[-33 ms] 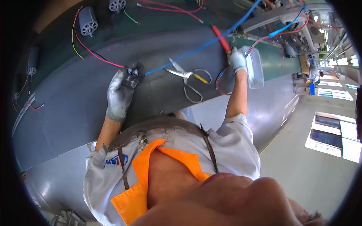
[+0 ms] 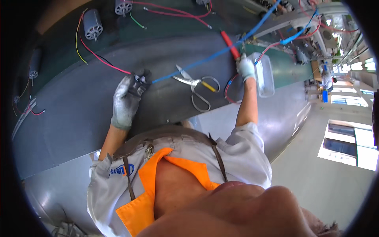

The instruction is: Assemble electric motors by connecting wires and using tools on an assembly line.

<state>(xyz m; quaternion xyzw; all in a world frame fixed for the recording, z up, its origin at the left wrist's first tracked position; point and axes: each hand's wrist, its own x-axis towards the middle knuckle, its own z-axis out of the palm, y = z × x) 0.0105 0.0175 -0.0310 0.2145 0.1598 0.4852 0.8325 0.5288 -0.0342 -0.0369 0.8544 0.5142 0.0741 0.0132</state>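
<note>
Windows (image 2: pixel 342 144) glared beyond the dark bench (image 2: pixel 75 122). Over it, the left hand (image 2: pixel 128 94) gripped red wire (image 2: pixel 103 60) and blue wire (image 2: pixel 189 66), hiding their ends; the right hand (image 2: pixel 246 68) curled by the red tool (image 2: pixel 229 44), its hold unclear.

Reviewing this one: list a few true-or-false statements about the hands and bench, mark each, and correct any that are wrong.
1. A red wire reaches the left hand. True.
2. The scissors lie with their blades closed together. False: the blades stand apart.
3. A blue cord runs from near the left hand toward the upper right. True.
4. The right hand is bare. False: it wears a whitish glove.
5. The clear tray is to the left of the scissors. False: it is to their right.
</note>
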